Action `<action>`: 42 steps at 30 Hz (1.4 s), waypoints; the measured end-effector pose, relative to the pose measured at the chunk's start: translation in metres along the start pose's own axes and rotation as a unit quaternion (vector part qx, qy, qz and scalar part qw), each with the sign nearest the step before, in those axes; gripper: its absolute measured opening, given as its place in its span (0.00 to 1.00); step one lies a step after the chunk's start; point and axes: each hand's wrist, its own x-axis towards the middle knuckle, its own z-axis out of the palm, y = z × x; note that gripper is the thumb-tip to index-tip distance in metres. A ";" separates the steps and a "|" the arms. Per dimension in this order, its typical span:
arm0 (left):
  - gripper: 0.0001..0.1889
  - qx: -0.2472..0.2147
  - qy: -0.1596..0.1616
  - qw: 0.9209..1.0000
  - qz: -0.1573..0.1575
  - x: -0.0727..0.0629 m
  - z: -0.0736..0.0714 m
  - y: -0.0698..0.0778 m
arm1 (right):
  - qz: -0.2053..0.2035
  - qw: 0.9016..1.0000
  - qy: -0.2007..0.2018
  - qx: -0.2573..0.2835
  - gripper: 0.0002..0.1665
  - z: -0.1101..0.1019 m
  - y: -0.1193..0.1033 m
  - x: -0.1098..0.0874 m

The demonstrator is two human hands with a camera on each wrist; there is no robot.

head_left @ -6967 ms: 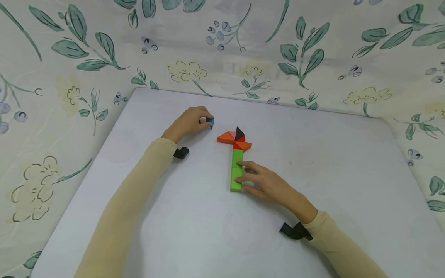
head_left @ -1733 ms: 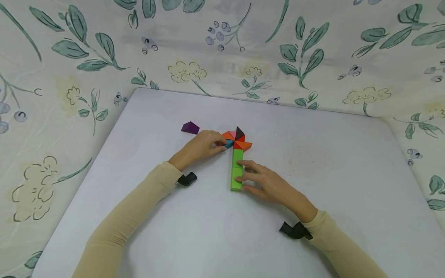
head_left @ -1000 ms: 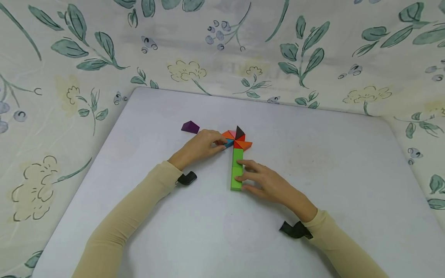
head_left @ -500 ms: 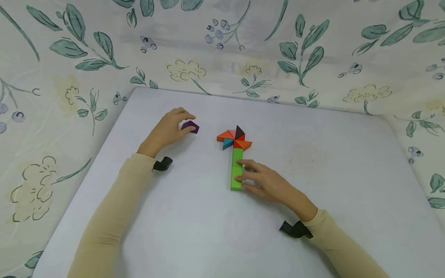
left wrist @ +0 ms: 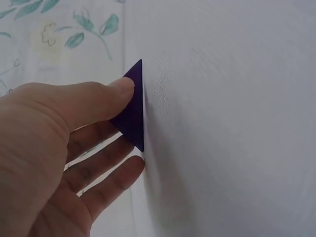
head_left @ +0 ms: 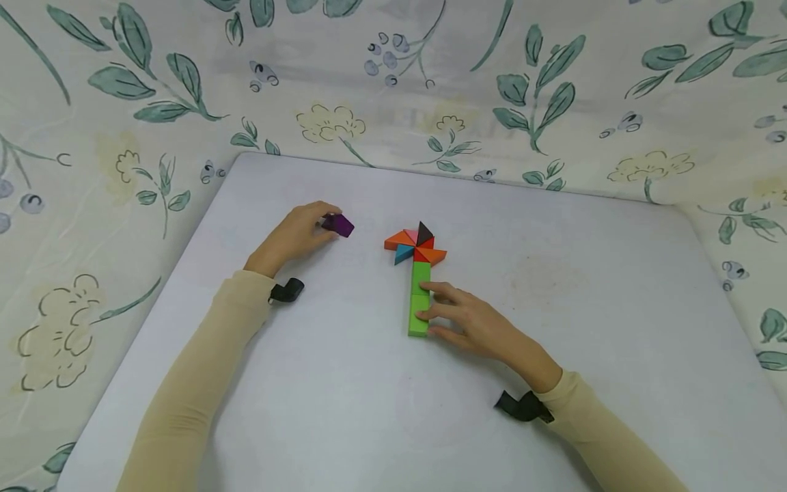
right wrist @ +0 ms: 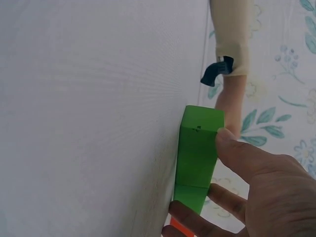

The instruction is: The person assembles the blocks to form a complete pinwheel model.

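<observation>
My left hand [head_left: 294, 232] pinches a purple triangular block [head_left: 340, 225] between thumb and fingers at the left of the table. The left wrist view shows the thumb lying on the dark face of this purple block [left wrist: 132, 111], with fingers behind it. Two green blocks [head_left: 419, 301] lie end to end mid-table. My right hand [head_left: 476, 321] rests its spread, relaxed fingers on them from the right. In the right wrist view, the thumb touches the edge of a green block [right wrist: 197, 153]. A ring of triangular blocks, orange [head_left: 398, 240], pink, black, red and blue [head_left: 403, 253], meets their far end.
The blocks lie on a white tabletop [head_left: 590, 294]. Behind and left of it hangs a floral-patterned cloth [head_left: 393, 89]. A black strap [head_left: 287, 290] sits at the left wrist and another black strap [head_left: 522, 407] at the right.
The blue block has been set into the ring and let go. My left hand has moved left and now grips the purple block, which has turned slightly. My right hand has stayed put.
</observation>
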 end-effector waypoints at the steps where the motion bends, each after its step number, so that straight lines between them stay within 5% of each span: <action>1: 0.24 -0.004 -0.002 1.000 -0.004 0.000 0.000 0.000 | 0.001 1.000 -0.001 0.000 0.16 0.000 0.000 0.000; 7: 0.21 -0.004 -0.007 1.000 -0.019 0.003 0.003 -0.001 | 0.003 1.000 -0.005 0.002 0.16 -0.001 -0.001 0.000; 16: 0.20 0.007 -0.003 1.000 0.008 0.002 0.003 0.004 | 0.007 1.000 -0.007 0.005 0.16 -0.001 -0.001 0.000; 25: 0.21 -0.021 0.008 1.000 -0.020 0.003 0.004 0.005 | 0.002 1.000 -0.002 0.005 0.16 -0.001 0.000 0.000; 42: 0.22 0.002 0.001 1.000 0.020 -0.013 0.005 0.013 | 0.000 1.000 0.000 0.008 0.16 0.000 0.000 0.000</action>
